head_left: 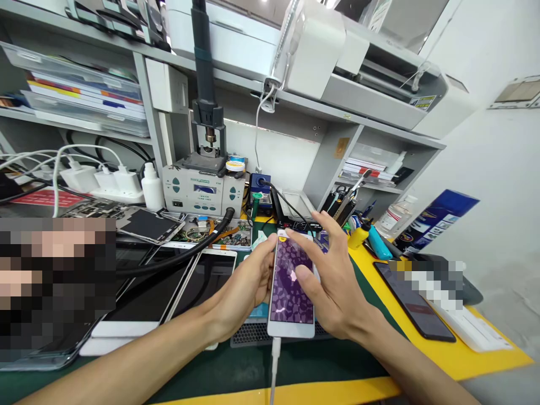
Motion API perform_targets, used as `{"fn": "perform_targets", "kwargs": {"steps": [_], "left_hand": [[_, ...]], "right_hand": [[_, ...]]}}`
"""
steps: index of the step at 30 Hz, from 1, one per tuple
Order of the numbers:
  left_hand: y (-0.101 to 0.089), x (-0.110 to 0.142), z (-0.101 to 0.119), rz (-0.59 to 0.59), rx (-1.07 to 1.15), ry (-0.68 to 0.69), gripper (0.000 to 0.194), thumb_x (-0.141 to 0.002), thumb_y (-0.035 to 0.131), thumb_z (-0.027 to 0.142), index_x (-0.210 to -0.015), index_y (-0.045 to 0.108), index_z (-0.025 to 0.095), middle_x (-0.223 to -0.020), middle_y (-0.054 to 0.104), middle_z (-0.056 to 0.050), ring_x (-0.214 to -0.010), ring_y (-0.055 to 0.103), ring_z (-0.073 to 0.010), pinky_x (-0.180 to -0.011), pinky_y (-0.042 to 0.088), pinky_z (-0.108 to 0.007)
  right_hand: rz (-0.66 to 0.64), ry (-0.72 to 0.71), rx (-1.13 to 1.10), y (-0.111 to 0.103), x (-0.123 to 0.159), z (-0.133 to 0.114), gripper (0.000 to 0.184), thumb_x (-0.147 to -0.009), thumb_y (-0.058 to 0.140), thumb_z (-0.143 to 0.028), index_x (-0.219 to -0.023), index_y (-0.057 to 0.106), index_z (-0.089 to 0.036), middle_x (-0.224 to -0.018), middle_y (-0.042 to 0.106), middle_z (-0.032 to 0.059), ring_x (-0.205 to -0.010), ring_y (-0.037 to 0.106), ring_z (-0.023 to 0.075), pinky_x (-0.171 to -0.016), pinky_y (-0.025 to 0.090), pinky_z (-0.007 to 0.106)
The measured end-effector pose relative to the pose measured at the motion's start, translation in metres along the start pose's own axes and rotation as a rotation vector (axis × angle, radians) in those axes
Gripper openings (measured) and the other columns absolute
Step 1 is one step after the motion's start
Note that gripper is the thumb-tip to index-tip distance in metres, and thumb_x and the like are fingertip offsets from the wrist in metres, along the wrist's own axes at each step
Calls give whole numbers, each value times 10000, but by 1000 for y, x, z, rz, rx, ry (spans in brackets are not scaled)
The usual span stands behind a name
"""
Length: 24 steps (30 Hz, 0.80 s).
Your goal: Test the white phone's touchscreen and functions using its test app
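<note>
A white smartphone (pixel 289 306) is held upright in the middle of the view, its lit screen showing a purple pattern. My left hand (pixel 248 287) is closed around the phone's left edge, with the thumb near the top corner and the other fingers partly hidden behind. Over the right half of the screen hovers my right hand (pixel 337 278), open, fingers apart. Its index fingertip is near the top of the screen and its thumb over the middle; whether either touches the glass I cannot tell. A white cable (pixel 275 360) runs down from the phone's bottom edge.
Several phones and panels, including a white-framed phone (pixel 230 259), lie at left under a black hose (pixel 189 256). Behind stands a soldering station (pixel 205 194) beside a tray of small parts (pixel 242 241). A black phone (pixel 415 304) rests on the yellow mat edge (pixel 476 360) at right.
</note>
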State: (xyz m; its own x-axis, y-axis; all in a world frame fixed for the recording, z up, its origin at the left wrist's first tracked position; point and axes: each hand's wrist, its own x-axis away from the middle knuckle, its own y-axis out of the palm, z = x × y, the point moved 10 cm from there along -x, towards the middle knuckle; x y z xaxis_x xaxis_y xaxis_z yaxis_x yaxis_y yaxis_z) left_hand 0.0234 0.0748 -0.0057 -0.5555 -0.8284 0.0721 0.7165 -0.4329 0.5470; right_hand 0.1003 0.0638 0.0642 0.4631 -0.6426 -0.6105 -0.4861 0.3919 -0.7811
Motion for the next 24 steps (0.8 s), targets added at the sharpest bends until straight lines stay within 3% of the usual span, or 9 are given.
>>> {"fn": "perform_targets", "kwargs": {"steps": [8, 15, 24], "left_hand": [[0, 3, 0, -6, 6, 1, 573, -954, 360, 589, -1329, 585, 218, -1101, 727, -72, -1051, 624, -247, -879, 449, -339], [-8, 1, -2, 44, 52, -13, 626, -914, 406, 633, -1257, 639, 164, -1058, 739, -106, -994, 651, -272, -879, 456, -370], [-15, -1, -2, 69, 86, -6, 611, -901, 438, 616, -1244, 646, 154, -1052, 741, -102, -983, 650, -265, -846, 465, -352]], "right_hand": [[113, 24, -85, -10, 7, 5, 402, -909, 445, -334, -1280, 550, -221, -1486, 357, 121, -1452, 267, 352, -1155, 254, 636], [244, -49, -135, -25, 14, -2, 320, -854, 486, -225, -1110, 678, -234, -1350, 523, 94, -1359, 412, 346, -1096, 335, 617], [203, -211, -206, -27, 27, -23, 285, -737, 514, -182, -898, 740, -244, -1259, 595, 70, -1286, 454, 372, -1052, 346, 673]]}}
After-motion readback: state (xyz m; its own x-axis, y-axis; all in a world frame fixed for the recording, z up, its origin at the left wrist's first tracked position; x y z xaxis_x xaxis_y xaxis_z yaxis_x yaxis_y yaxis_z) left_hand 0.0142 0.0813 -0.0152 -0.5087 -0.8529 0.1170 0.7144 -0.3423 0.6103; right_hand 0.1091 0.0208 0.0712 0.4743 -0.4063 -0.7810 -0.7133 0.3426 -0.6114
